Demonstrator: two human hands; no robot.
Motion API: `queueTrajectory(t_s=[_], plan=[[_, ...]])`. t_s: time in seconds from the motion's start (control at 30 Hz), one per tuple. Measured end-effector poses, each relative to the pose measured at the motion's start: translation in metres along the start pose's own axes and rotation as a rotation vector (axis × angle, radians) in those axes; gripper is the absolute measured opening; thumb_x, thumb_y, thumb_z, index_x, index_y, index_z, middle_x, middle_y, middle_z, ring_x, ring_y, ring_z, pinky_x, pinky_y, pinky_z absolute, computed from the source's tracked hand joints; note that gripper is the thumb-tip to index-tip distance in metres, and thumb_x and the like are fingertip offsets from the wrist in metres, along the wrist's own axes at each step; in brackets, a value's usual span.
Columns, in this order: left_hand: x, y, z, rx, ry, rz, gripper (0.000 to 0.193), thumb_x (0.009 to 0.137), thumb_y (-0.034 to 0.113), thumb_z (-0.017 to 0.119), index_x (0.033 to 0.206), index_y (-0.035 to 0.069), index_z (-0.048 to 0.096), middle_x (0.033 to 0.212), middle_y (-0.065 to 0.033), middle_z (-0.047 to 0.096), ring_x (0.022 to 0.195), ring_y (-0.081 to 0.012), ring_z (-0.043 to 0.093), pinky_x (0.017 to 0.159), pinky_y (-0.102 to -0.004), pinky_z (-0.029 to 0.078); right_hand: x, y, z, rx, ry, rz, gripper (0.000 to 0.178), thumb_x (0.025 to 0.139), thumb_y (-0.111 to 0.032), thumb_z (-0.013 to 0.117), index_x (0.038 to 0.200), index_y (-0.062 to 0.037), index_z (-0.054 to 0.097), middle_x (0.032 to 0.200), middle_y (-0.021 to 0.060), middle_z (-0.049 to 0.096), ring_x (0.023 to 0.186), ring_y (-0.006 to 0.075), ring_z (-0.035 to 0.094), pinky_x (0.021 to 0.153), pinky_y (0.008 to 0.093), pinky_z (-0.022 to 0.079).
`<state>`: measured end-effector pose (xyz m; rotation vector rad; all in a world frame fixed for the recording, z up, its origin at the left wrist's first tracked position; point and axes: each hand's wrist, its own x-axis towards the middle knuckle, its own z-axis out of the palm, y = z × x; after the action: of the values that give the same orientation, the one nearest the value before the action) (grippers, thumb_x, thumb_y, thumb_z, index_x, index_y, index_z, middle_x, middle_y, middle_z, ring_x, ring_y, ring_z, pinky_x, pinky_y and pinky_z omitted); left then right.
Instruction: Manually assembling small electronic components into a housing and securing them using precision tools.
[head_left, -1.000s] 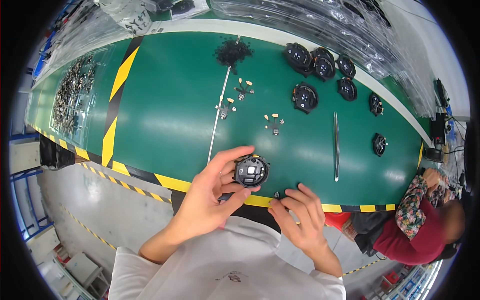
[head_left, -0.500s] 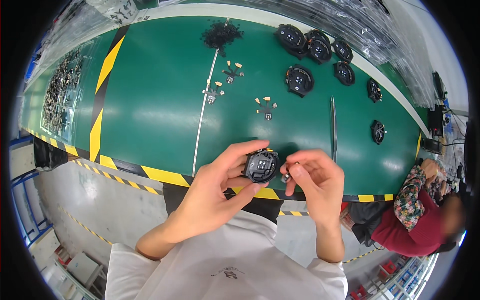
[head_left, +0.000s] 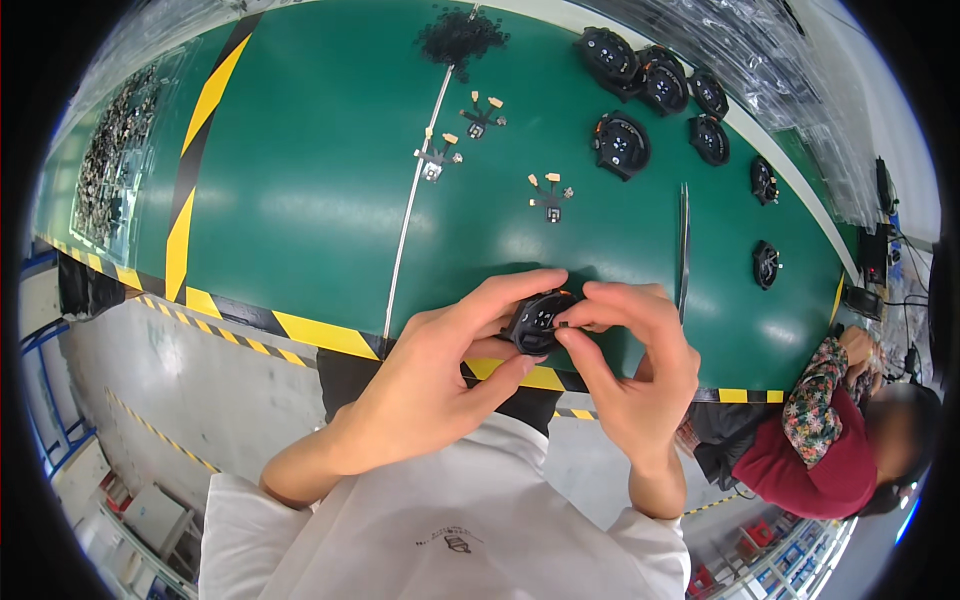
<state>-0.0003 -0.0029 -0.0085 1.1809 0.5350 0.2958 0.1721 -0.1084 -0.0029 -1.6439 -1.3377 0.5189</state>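
Note:
Near the table's front edge, my left hand (head_left: 430, 350) grips a round black watch case (head_left: 537, 318) by its rim, thumb below and fingers above. The case is tilted with its hollow inside facing up. My right hand (head_left: 640, 350) is closed in a pinch at the right side of the case. Between its thumb and fingertips is a small flex cable part (head_left: 563, 324), mostly hidden by the fingers. Further back lie three flex cable parts with gold tabs, the nearest flex cable (head_left: 552, 200) right behind the case.
A pair of tweezers (head_left: 684, 250) lies right of my hands. Several watch cases (head_left: 622, 145) stand at the back right. A heap of small black pieces (head_left: 460, 40) sits at the back, a tray of small parts (head_left: 115, 160) far left. A co-worker (head_left: 820, 440) sits at right.
My right hand has moved left with the small flex cable part, from beside the watch case to its inside. The case has shifted slightly right and tilted. The whole view has shifted a little.

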Motion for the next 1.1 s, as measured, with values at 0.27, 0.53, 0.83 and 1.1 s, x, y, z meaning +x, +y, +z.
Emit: queueTrajectory(t_s=[0.27, 0.53, 0.83, 1.1], plan=[[0.0, -0.005, 0.0, 0.022, 0.009, 0.031, 0.061, 0.091, -0.019, 0.057, 0.148, -0.002, 0.045, 0.141, -0.0127, 0.056, 0.123, -0.0207, 0.063, 0.105, -0.035, 0.056, 0.006, 0.001, 0.003, -0.036, -0.017, -0.026, 0.046, 0.077, 0.013, 0.08, 0.118, 0.0008, 0.064, 0.092, 0.0104, 0.075, 0.081, 0.0155, 0.069, 0.075, 0.0261, 0.055], [0.0, -0.004, -0.001, 0.02, 0.002, 0.021, 0.062, 0.09, -0.018, 0.057, 0.149, -0.002, 0.044, 0.14, -0.013, 0.057, 0.124, -0.0206, 0.062, 0.105, -0.0344, 0.056, 0.007, -0.003, 0.004, -0.087, -0.013, -0.021, 0.043, 0.078, 0.013, 0.079, 0.116, 0.001, 0.065, 0.092, 0.0107, 0.074, 0.082, 0.016, 0.069, 0.071, 0.0262, 0.055], [0.0, -0.007, 0.0, 0.033, 0.01, 0.05, 0.064, 0.089, -0.018, 0.057, 0.149, -0.001, 0.044, 0.136, -0.0126, 0.059, 0.124, -0.0196, 0.063, 0.104, -0.0337, 0.055, 0.003, -0.003, 0.012, -0.192, 0.035, -0.075, 0.037, 0.076, 0.015, 0.079, 0.109, 0.0022, 0.067, 0.099, 0.0128, 0.069, 0.082, 0.0187, 0.07, 0.068, 0.0269, 0.059], [-0.001, -0.008, 0.0, 0.127, 0.023, 0.068, 0.066, 0.088, -0.017, 0.059, 0.151, -0.001, 0.044, 0.128, -0.0127, 0.066, 0.116, -0.0202, 0.069, 0.099, -0.03, 0.056, 0.005, -0.003, 0.014, -0.378, 0.023, -0.248, 0.038, 0.072, 0.014, 0.082, 0.105, -0.0001, 0.069, 0.095, 0.0114, 0.068, 0.084, 0.0209, 0.065, 0.067, 0.029, 0.055]])
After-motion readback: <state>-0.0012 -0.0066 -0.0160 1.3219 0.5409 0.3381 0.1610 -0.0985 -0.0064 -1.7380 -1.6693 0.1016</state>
